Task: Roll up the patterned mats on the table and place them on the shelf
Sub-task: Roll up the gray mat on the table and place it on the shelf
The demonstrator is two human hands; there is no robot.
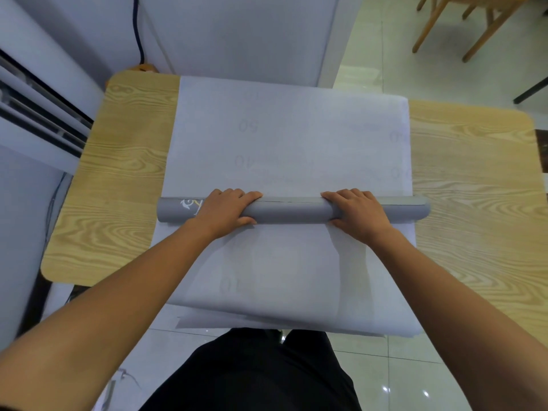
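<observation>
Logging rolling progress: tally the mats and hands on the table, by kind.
Rolled grey mat: 1
Flat pale mats: at least 2 layers
Hands: 2, left hand and right hand
Total: at least 5

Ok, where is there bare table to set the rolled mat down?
Bare wood shows on the light wooden table left of the flat pale grey mats, and a patch to their right. The middle is crowded: the left hand and right hand grip the grey rolled mat.

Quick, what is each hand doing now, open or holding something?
Left hand: grips the rolled mat, fingers curled over it.
Right hand: grips the same rolled mat.
</observation>
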